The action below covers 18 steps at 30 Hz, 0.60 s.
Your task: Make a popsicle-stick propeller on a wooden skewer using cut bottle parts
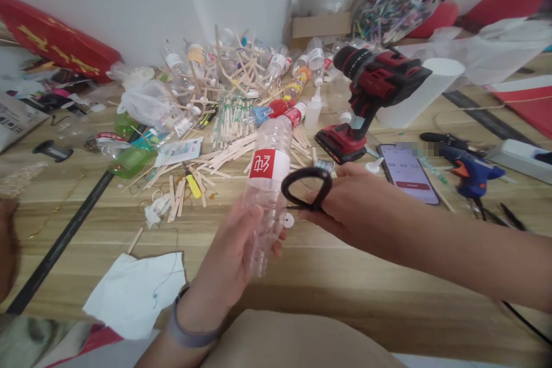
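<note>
Sitting on cluttered wooden floor (353, 276) by white wall (142, 0); left hand (233, 259) grips bottle (267, 184); right hand (349, 201) holds scissors (306, 187).

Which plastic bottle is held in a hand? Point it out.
The clear bottle with the red label, gripped by the left hand; the other bottles lie piled by the wall.

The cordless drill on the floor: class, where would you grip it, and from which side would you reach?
Grip the drill by its slanted handle between the red body and the battery base. It stands upright on that base, so the handle is open. Probably reach from the near side; bottles crowd behind.
</note>
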### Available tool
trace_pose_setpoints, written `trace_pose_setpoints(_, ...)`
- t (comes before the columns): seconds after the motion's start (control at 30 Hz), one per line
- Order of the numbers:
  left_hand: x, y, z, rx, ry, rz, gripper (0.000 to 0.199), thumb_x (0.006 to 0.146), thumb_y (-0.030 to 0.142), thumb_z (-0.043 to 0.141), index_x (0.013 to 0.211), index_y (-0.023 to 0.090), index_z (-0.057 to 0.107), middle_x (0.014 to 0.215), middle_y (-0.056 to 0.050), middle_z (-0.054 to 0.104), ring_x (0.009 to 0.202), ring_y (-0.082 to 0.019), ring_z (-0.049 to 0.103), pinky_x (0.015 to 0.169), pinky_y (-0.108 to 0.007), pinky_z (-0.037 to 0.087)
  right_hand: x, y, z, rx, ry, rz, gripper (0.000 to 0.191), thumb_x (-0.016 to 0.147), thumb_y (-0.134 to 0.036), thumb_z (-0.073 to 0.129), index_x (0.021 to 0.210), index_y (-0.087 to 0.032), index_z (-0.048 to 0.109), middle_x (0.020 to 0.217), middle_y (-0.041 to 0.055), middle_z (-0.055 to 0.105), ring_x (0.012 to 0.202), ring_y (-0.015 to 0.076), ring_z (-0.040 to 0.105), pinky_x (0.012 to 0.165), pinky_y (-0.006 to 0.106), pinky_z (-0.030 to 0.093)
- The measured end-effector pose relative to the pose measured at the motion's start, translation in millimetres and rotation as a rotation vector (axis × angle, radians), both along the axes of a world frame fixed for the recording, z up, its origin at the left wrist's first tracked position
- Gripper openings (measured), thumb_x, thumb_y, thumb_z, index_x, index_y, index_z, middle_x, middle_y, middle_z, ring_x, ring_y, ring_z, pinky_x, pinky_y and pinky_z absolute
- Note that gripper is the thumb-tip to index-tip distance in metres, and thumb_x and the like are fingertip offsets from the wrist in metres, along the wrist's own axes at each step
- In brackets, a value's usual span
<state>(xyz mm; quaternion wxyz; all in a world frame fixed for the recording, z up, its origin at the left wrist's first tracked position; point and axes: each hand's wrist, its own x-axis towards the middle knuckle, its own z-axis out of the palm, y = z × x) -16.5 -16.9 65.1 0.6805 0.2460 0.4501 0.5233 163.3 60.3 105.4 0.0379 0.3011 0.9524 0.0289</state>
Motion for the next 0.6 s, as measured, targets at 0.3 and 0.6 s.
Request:
trace_pose_setpoints(0.3,2,-3,2.2,0.128,0.078,-0.020,0.045,0.081,0.044,0.068,0.119,0.024,0.056,0.092,-0.002,0.062,0.070,-0.013,0.058,0.051,-0.020,0.047,6,3,0.5,-1.088,0.160,-0.463,0.056,0.091,-0.062,0.045,0.058,-0.018,0.055,0.043,-0.0023,0.049,0.042,0.0110,0.046,0.049,0.025,0.035)
trace_pose_setpoints(0.6,4,2,-12.7,0.287,0.105,0.017,0.052,0.081,0.050,0.067,0.125,0.026,0.053,0.104,-0.002,0.066,0.081,-0.016,0.061,0.070,-0.027,0.051,6,-12,-22.3,-1.746,0.623,-0.573,0.053,0.082,-0.068,0.055,0.066,-0.018,0.056,0.036,-0.0096,0.039,0.038,0.0062,0.027,0.047,0.023,0.024)
